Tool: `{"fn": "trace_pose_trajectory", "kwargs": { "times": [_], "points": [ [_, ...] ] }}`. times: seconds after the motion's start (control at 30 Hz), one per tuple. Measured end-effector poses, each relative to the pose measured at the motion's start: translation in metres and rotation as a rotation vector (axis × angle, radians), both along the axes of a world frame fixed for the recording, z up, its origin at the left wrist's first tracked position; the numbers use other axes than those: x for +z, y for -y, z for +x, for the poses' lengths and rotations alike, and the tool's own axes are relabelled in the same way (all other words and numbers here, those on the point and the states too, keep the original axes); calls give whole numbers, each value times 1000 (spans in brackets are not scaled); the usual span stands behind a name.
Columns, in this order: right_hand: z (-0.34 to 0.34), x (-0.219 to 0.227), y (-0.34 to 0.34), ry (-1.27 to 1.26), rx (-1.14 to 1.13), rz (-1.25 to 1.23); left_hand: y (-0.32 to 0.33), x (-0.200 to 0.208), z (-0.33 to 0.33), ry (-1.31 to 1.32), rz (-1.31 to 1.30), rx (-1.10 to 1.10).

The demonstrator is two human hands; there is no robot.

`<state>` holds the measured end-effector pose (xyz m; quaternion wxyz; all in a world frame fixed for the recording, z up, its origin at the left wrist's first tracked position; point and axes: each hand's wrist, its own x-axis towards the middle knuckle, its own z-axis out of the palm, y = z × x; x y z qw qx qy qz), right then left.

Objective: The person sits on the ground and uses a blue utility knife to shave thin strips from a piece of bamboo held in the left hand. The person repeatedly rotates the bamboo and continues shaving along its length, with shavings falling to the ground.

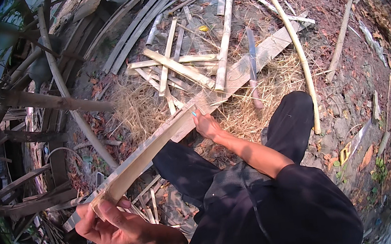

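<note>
My left hand [115, 227] is closed round the near end of a long split bamboo slat [144, 160], thumb on top. The slat slants away to the upper right, its far part over a wooden plank [243, 73]. Close to that far part, my right hand [207, 125] is closed, and a small light-blue bit [194, 114] shows at its fingertips; the rest of that thing is hidden. A machete [252, 61] lies across the plank beyond my right hand, its handle toward me.
Cut bamboo pieces [179, 67] lie in a loose heap ahead, over straw-like shavings [137, 107]. A bamboo pole [299, 60] lies right of the plank. Farther right rests a saw [354, 144] with a yellow handle. Stacked poles and timber [46, 99] crowd the left.
</note>
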<state>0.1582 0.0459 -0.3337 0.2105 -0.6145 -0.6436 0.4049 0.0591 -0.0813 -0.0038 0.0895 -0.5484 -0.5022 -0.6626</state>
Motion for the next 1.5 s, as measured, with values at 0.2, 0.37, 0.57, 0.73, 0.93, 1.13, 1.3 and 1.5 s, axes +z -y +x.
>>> {"fn": "trace_pose_trajectory", "kwargs": {
  "times": [0.2,0.37,0.57,0.73,0.93,1.13,1.3,1.5],
  "points": [
    [13,-28,-9,126,45,-136,-2,-1,5,12,11,32],
    [13,-11,-2,125,147,-79,0,0,6,67,16,85],
    [27,-82,-22,201,11,-25,-3,-2,6,43,4,16],
    [29,60,-11,-47,213,-28,-6,2,-3,65,-7,79],
    [30,188,56,-413,273,283,-16,3,6,28,55,31],
    [26,135,49,-228,297,426,-17,5,13,19,34,44],
    [58,-16,31,156,268,13,-10,2,15,-8,32,-35],
    [55,80,31,-156,76,-32,-12,-2,6,15,64,-61]
  ]
}}
